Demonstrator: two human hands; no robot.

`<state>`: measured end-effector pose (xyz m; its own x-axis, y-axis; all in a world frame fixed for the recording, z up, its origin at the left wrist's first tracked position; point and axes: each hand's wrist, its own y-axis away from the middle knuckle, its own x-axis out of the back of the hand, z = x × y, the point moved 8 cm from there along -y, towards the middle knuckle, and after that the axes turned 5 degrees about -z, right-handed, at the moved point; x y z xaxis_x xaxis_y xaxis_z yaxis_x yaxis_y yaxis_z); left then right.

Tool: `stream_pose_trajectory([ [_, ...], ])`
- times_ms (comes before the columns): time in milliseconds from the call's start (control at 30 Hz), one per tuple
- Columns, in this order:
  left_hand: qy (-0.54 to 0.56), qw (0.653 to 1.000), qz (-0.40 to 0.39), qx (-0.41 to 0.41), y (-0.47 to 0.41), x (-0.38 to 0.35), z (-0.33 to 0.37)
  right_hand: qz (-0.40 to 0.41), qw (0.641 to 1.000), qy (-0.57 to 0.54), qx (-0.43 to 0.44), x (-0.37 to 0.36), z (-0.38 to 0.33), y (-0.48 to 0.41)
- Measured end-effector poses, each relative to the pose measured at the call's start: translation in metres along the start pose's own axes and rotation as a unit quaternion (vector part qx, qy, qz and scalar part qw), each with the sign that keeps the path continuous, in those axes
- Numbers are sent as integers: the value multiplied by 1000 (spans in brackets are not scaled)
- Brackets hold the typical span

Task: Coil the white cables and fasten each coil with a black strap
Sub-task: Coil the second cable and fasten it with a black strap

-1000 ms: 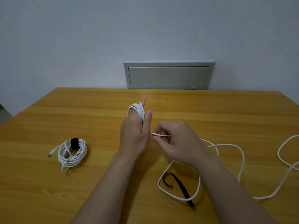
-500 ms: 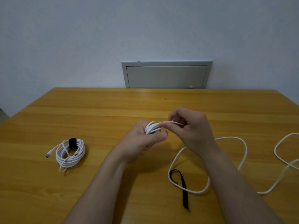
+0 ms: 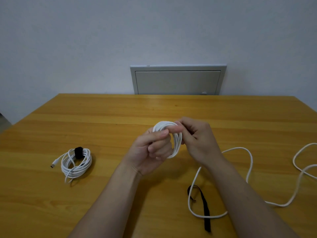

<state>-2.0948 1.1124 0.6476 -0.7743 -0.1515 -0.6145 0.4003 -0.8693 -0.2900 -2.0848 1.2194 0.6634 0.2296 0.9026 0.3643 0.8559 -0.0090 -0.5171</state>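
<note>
White cables point(image 3: 177, 141), black strap point(image 3: 205, 206), yellow-brown wood-grain table point(image 3: 103, 117).

My wooden tabletop point(image 3: 103, 117) has one strapped coil point(image 3: 76, 164) lying on my left, connector end sticking out. On my right the loose cable point(image 3: 250, 162) snakes around in loops and crosses a loose strap point(image 3: 205, 208) lying flat.

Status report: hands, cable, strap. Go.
Left hand grips half-wound white cable coil; right hand pinches it. Cable tail loose on table. Black strap unused, cable tail lying across it.
</note>
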Motion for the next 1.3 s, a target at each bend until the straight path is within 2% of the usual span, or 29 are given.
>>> stream_pose_trajectory([
  [100,108,992,19,-63,0,10,17,2,998,15,-54,0,15,3],
  [200,165,978,58,-116,4,26,29,0,995,14,-95,-3,24,4],
  [333,229,957,93,-155,7,36,29,-53,990,-8,-132,-19,26,3],
  [567,232,936,161,-210,12,45,38,-187,943,-112,-251,-51,32,14],
  [667,192,928,222,-229,17,53,43,-175,932,-141,-285,-56,33,17],
  [800,174,925,251,-228,19,56,48,-106,945,-119,-286,-36,35,15],
  [867,99,928,285,-218,20,56,48,-111,950,-108,-270,-33,30,15],
  [933,-53,920,335,-196,20,55,49,-122,955,-90,-256,-35,25,14],
  [1000,-196,899,349,-179,17,50,48,-131,958,-73,-245,-35,22,14],
  [1100,-348,859,337,-166,15,36,46,-155,956,-76,-238,-37,18,14],
  [1200,-492,790,329,-160,16,25,46,-192,939,-115,-260,-44,15,17],
  [1233,-552,755,321,-152,15,23,45,-203,931,-134,-274,-46,15,19],
  [1300,-682,660,294,-112,13,21,43,-219,917,-159,-292,-48,13,20],
])
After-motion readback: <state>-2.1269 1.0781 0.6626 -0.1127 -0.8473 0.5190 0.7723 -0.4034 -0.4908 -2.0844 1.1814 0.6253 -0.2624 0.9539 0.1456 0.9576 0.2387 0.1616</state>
